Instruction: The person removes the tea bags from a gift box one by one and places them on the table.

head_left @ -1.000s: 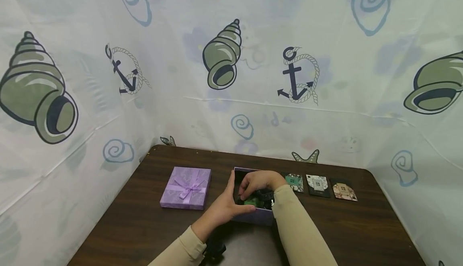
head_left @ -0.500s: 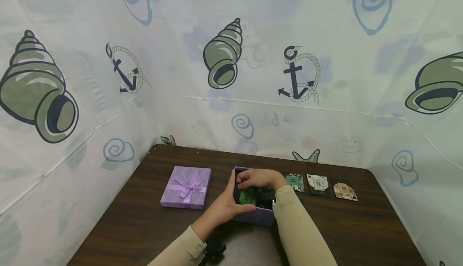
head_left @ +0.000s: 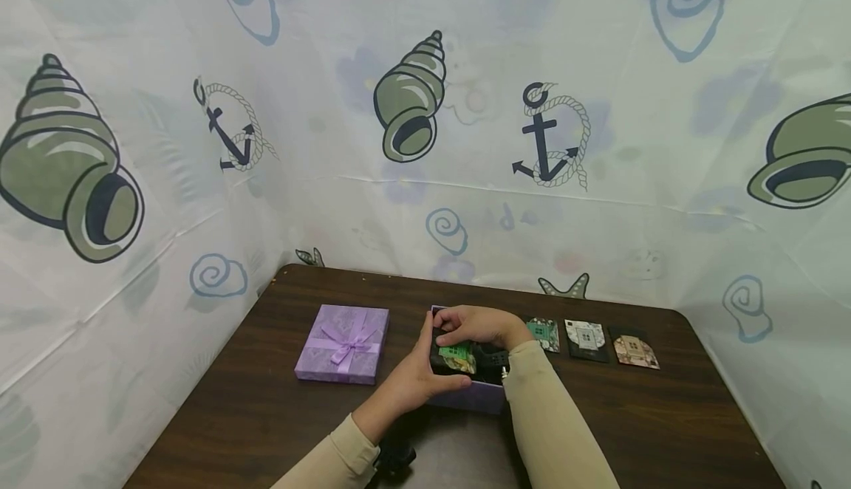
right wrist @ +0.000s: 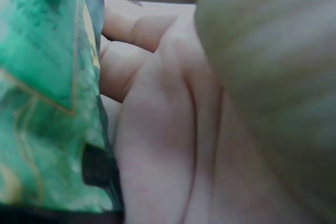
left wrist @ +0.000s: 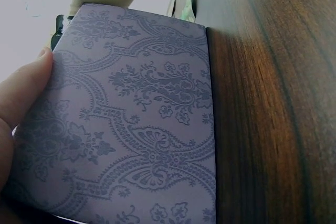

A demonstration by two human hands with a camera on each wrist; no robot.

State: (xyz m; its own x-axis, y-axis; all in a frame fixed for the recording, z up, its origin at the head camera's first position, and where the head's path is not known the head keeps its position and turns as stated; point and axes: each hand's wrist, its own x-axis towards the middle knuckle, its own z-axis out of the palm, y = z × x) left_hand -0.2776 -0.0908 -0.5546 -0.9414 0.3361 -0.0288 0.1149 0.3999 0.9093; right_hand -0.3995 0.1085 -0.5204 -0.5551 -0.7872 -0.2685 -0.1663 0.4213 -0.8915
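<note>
Green card point(head_left: 456, 357) higher, box point(head_left: 473, 397) around.

The head view looks forward and down from above the table's near edge point(head_left: 279, 430), well back. The left wrist view sits low, pressed close to the purple box's side point(left wrist: 136, 124), facing along the tabletop. The right wrist view is nearest, filled by fingers point(right wrist: 157, 145) and a green card point(right wrist: 42, 103). All three share the box area.

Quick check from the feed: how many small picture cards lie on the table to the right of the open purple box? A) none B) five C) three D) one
C: the head view shows three cards in a row on the table, right of the open purple box.
</note>
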